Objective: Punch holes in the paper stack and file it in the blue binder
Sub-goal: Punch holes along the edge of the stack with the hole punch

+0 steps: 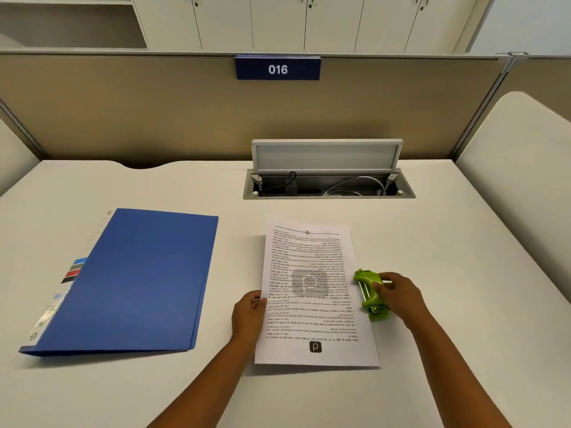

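Your left hand (248, 310) pinches the paper stack's (312, 291) left edge, while your right hand (398, 293) grips the green hole punch (369, 293), seemingly seated on its right edge.

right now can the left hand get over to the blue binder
Probably yes. The blue binder lies closed just left of the left hand, with bare desk between them, but that hand would first have to release the paper stack.
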{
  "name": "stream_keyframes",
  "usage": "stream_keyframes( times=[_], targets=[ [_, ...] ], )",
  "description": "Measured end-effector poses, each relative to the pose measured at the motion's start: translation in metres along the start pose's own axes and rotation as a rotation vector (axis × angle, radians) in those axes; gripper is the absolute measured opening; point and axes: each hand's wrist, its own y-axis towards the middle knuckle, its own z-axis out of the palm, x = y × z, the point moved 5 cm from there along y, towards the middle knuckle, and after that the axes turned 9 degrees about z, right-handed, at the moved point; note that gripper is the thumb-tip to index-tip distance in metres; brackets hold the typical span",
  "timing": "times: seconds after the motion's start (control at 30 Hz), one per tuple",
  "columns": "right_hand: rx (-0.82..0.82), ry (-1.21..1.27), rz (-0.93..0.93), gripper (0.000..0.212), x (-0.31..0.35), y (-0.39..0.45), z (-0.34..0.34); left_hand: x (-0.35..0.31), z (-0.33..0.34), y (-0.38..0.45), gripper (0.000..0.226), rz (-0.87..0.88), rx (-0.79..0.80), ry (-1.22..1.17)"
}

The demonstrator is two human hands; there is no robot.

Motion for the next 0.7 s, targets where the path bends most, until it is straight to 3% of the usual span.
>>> stream_keyframes(
  times=[0.3, 0.7],
  targets=[
    [0.055, 0.035, 0.043, 0.030, -0.002, 0.010, 0.001, -0.004, -0.003, 0.002, 0.030, 0.015, 0.027, 0.084],
    [-0.012, 0.009, 0.028, 0.032, -0.003, 0.013, 0.005, -0.004, 0.013, -0.013, 0.024, 0.014, -0.055, 0.074]
  ],
)
